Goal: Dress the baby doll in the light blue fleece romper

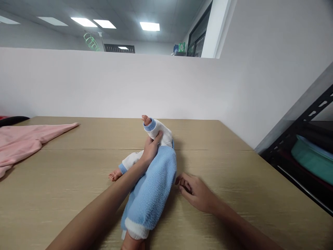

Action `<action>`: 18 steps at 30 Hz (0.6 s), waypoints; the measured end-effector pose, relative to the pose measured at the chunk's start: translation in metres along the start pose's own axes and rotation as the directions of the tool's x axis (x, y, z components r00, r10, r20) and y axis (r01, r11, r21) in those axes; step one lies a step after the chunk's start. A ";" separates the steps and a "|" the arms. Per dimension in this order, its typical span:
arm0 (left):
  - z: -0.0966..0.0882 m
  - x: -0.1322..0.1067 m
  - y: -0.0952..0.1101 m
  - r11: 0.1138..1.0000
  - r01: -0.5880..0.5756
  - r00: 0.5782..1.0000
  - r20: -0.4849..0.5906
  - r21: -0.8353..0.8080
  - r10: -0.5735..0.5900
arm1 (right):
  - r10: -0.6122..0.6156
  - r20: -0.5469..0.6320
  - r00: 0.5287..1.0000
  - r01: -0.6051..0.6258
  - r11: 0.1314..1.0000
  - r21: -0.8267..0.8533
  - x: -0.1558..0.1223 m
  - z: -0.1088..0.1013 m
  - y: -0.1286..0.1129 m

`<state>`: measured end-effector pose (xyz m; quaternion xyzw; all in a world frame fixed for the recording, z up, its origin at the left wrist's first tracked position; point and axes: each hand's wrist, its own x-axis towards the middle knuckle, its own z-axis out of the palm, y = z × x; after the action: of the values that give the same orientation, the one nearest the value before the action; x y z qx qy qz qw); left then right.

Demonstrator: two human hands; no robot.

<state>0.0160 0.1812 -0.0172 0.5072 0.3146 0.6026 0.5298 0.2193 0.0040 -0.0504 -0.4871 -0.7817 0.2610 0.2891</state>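
A baby doll (152, 187) in blue fleece trousers and a white top with blue cuffs lies tilted on its side on the wooden table. Its feet point toward me, one arm sticks up and the other rests out to the left. I cannot see its head. My left hand (151, 147) is closed around the doll's upper body, with the thumb on the white sleeve (165, 134). Just right of the blue trousers, my right hand (194, 191) hovers low by the tabletop, fingers curled in and nothing visible in them.
Pink cloth (23, 140) lies spread at the table's left, with a black item (14, 120) behind it. A white wall (125, 83) borders the far edge of the table (85, 187). On the right stands a black metal rack (291, 142) holding green folded fabric (313, 158).
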 end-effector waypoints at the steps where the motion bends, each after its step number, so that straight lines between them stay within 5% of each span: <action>1: 0.000 0.000 -0.001 1.000 -0.005 1.000 -0.001 0.010 0.005 | -0.008 0.001 1.000 0.008 1.000 -0.018 0.000 0.000 0.001; 9: 0.010 -0.005 -0.003 0.991 -0.050 0.999 0.022 0.124 0.048 | -0.057 -0.008 0.998 0.056 0.994 -0.093 0.001 0.003 0.005; 18: 0.028 -0.009 -0.004 0.936 -0.228 0.969 0.159 0.268 0.190 | -0.059 -0.006 0.998 0.058 0.995 -0.085 0.000 0.005 0.010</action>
<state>0.0434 0.1688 -0.0156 0.6467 0.3067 0.5698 0.4038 0.2218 0.0066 -0.0606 -0.4771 -0.8048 0.2166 0.2790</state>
